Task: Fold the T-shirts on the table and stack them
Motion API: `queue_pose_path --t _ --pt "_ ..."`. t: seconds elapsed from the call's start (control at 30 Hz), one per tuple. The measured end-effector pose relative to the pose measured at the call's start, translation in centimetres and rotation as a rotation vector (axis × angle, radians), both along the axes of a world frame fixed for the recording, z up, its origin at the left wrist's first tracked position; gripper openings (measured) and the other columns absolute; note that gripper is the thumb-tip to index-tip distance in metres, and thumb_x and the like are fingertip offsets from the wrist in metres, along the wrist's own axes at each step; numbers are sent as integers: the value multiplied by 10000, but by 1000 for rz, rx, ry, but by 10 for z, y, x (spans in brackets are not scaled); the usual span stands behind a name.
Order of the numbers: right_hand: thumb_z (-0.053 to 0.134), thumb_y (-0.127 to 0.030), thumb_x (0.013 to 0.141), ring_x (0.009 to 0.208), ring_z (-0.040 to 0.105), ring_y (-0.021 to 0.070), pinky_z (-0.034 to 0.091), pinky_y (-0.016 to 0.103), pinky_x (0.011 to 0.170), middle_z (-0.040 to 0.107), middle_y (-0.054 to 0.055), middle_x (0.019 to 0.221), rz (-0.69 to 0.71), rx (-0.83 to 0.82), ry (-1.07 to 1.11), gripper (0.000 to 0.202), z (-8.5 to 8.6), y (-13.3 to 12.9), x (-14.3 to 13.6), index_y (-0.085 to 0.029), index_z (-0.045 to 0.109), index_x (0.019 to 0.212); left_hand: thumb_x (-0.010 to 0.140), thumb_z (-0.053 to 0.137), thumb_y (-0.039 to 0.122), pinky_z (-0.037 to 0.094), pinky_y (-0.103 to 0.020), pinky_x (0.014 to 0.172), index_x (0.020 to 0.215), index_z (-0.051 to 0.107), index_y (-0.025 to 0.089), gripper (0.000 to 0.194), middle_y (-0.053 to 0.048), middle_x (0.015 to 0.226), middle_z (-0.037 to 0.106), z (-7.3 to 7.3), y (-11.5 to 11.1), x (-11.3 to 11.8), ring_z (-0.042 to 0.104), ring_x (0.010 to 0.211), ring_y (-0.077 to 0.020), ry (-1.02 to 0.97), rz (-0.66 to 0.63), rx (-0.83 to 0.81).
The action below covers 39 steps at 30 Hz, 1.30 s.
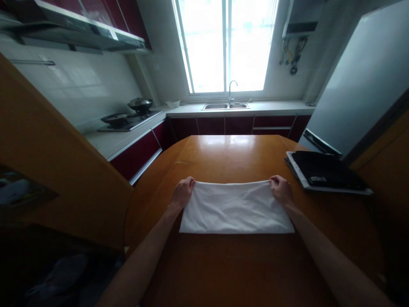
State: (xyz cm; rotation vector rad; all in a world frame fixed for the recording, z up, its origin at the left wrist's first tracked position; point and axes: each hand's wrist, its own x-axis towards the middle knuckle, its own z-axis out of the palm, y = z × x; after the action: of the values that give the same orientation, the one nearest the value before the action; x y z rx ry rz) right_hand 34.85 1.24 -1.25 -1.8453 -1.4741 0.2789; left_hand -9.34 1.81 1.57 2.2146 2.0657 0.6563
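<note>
A white cloth, looking folded into a wide band, is stretched out over the wooden table in front of me. My left hand pinches its far left corner between closed fingers. At the far right corner, my right hand grips the fabric the same way. The far edge is pulled nearly straight between both hands, while light wrinkles cross the middle. The near edge lies along the tabletop. I cannot tell whether the cloth is a garment or a towel.
On the table's right side lies a stack of folded dark and white fabric. Beyond the table stand a counter with a sink and, at left, a stove with pans. A fridge is at right, a wooden door at left.
</note>
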Motion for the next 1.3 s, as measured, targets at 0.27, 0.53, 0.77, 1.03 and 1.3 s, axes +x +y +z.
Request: queue_pose_path --t 0.27,0.53,0.77,1.03,1.3 --pt "577 -281 862 860 690 235 451 282 722 759 102 919 -10 -49 -2 160 -3 6 0 -190 707 886 1029 449 328 439 -278 740 984 655 205 244 -91 949 736 -8 7 1 681 894 -221 -36 38 -115" --pt "549 -277 912 860 691 239 443 287 728 750 128 926 -77 -134 -106 212 -4 5 -8 -178 728 966 1027 457 327 435 -280 748 961 653 204 241 -94 960 731 4 1 7 671 902 -225 28 56 -122" --pt "554 -269 928 883 695 242 435 284 730 756 122 967 -67 -151 -148 188 -1 3 -11 -186 717 972 1025 448 338 442 -287 775 968 650 212 245 -89 959 720 7 7 5 658 922 -229 31 35 -9" --pt "524 -275 948 887 693 236 431 284 730 756 120 979 -58 -139 -167 207 -6 2 -12 -185 707 982 1024 446 348 441 -273 743 969 662 204 266 -93 958 736 -13 16 1 680 901 -222 -23 54 -67" --pt "536 -273 937 896 681 228 433 279 743 749 108 993 -39 -18 -142 190 12 5 -8 -193 701 988 1014 466 335 454 -283 810 992 674 206 246 -96 1007 738 -12 15 6 676 951 -222 14 58 -54"
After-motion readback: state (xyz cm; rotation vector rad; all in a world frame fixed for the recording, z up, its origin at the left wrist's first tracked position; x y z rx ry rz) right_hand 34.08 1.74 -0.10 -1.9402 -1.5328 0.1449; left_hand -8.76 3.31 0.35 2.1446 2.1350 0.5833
